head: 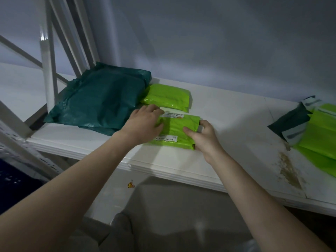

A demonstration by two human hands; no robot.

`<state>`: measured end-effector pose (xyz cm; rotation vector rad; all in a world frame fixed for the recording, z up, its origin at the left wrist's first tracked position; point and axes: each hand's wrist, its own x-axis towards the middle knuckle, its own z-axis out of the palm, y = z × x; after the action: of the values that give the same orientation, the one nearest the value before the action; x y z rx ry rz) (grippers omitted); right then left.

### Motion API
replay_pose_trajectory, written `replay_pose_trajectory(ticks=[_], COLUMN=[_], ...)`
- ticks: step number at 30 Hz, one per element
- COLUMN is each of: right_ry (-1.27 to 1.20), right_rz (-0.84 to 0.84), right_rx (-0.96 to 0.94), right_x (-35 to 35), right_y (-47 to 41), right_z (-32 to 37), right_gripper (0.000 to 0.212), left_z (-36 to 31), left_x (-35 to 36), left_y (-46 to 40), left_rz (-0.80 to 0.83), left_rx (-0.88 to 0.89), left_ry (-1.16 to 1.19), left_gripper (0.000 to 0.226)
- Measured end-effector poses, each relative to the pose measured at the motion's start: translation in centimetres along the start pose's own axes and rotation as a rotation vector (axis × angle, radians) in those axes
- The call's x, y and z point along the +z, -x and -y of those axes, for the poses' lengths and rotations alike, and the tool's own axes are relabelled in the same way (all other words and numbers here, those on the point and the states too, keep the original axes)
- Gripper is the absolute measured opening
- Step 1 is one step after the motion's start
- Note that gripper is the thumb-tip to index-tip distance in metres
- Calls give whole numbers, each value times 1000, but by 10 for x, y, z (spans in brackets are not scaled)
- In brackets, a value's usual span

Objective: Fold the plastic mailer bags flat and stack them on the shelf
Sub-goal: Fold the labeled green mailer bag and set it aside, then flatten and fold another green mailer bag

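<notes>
Both bare forearms reach forward and up from the bottom of the view to the white shelf (236,160). The left hand (145,122) lies palm down with fingers extended on the left end of a folded lime-green mailer (179,130), pressing it flat. The right hand (201,135) grips the same mailer's right edge, thumb on top and fingers curled round its side. This mailer lies near the shelf's front edge and shows two white printed labels. Just behind it sits one more folded lime-green packet (166,97), and to the left of that a dark green pile (98,99) of crumpled bags; how many it holds I cannot tell. Far right lies a loose heap (316,135) of unfolded lime and dark green mailers.
</notes>
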<state>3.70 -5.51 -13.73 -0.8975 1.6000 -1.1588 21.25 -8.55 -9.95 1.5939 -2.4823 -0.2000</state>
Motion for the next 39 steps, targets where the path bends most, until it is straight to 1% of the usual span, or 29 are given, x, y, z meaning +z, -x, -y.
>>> replay_pose_trajectory(ticks=[3, 6, 7, 9, 10, 11, 13, 14, 16, 18, 20, 22, 25, 29, 33, 36, 39], right_ry=[15, -35, -56, -47, 14, 99, 233, 289, 481, 709, 903, 1014, 1013, 963, 945, 951, 934], right_rz=[-23, -13, -6, -35, -54, -66, -55, -59, -97, -129, -81, 4, 89, 121, 50, -47, -140], right_rx=[-35, -45, -45, -49, -72, -106, -192, -231, -287, -398, -510, -521, -470, -486, -535, -521, -520], right_x=[9, 19, 22, 28, 30, 32, 33, 33, 31, 28, 26, 25, 22, 12, -12, -40, -73], right_y=[-4, -8, -8, -10, -11, -12, -12, -13, -12, -9, -3, 0, -2, -2, 0, -2, 1], right_z=[-3, -5, -3, -1, 1, 2, 5, 5, 6, 7, 9, 7, 6, 7, 16, 26, 35], right_gripper=[31, 29, 34, 59, 68, 67, 55, 52, 57, 63, 52, 43, 44, 50, 51, 51, 48], left_z=[-2, -5, -5, -7, -7, -7, -8, -8, -9, -10, -11, -10, -13, -20, -31, -48, -69], left_x=[2, 5, 7, 10, 11, 12, 13, 13, 15, 16, 16, 16, 16, 14, 8, 8, 8], left_y=[0, 1, 2, 2, 1, 1, 0, 0, -1, -1, -1, -2, -2, -5, -13, -20, -29], left_rz=[57, 94, 112, 146, 155, 159, 161, 168, 193, 208, 213, 209, 198, 111, 0, -71, -108], left_rx=[20, 25, 23, 6, -9, -25, -50, -57, -68, -74, -81, -93, -122, -140, -95, -33, 11], left_ry=[-51, -73, -79, -89, -89, -88, -87, -90, -94, -88, -81, -96, -124, -164, -107, -69, -35], left_gripper=[51, 54, 54, 53, 53, 53, 51, 50, 50, 47, 46, 46, 47, 52, 55, 55, 54])
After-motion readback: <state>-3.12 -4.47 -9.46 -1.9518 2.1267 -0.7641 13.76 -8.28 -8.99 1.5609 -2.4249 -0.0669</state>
